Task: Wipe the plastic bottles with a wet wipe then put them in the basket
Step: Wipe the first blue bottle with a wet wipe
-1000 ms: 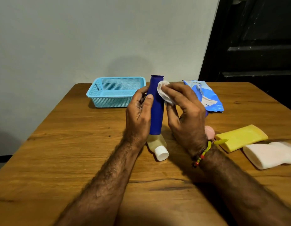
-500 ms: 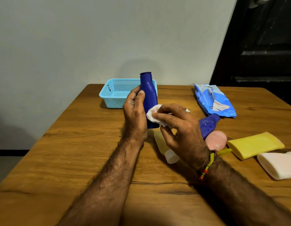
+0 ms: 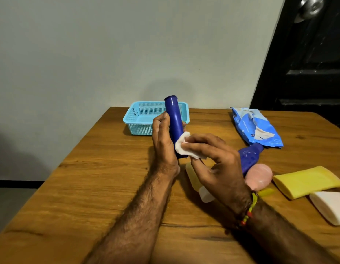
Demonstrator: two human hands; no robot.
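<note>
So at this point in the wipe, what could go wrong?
The left hand holds the blue bottle upright while the right hand presses the wet wipe low on it; a wet surface might let it slip. The right wrist hangs just above the cream bottle and pink-capped bottle, and could knock them.

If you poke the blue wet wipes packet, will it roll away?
Probably not: the wet wipes packet lies flat and crumpled on the table, so it likely slides or squishes. It looks soft and floppy, likely bending when lifted.
</note>
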